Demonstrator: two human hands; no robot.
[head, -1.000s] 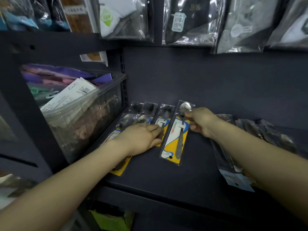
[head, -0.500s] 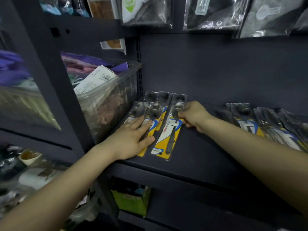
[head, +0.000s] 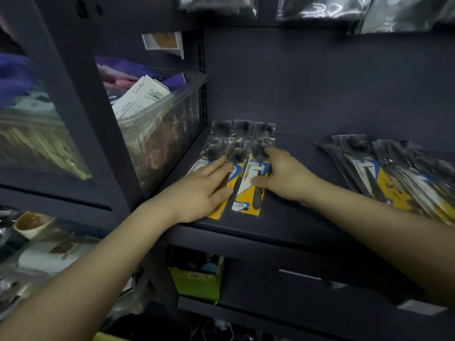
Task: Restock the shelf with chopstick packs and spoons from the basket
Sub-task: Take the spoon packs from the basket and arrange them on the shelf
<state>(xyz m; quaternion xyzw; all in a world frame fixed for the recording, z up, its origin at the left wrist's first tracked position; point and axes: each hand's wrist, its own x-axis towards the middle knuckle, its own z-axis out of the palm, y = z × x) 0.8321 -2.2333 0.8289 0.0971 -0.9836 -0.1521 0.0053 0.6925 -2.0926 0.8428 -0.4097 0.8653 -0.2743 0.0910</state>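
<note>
Three carded spoon packs lie side by side at the left end of the dark shelf (head: 295,217), bowls toward the back wall. My left hand (head: 202,190) lies flat on the two left spoon packs (head: 219,141), fingers spread. My right hand (head: 285,175) grips the right spoon pack (head: 248,198) along its right edge, thumb on the card and index finger on the spoon bowl. No basket or chopstick pack is recognisable in view.
A fanned pile of more spoon packs (head: 384,178) lies on the shelf's right part. A clear plastic bin (head: 157,129) of goods stands left of the shelf upright. Plastic bags (head: 320,6) hang above. A green box (head: 197,281) sits on the lower shelf.
The right spoon pack has swung straight and now lies parallel against the other two. My right hand slid down it toward the handle. My left hand moved further up the left packs.
</note>
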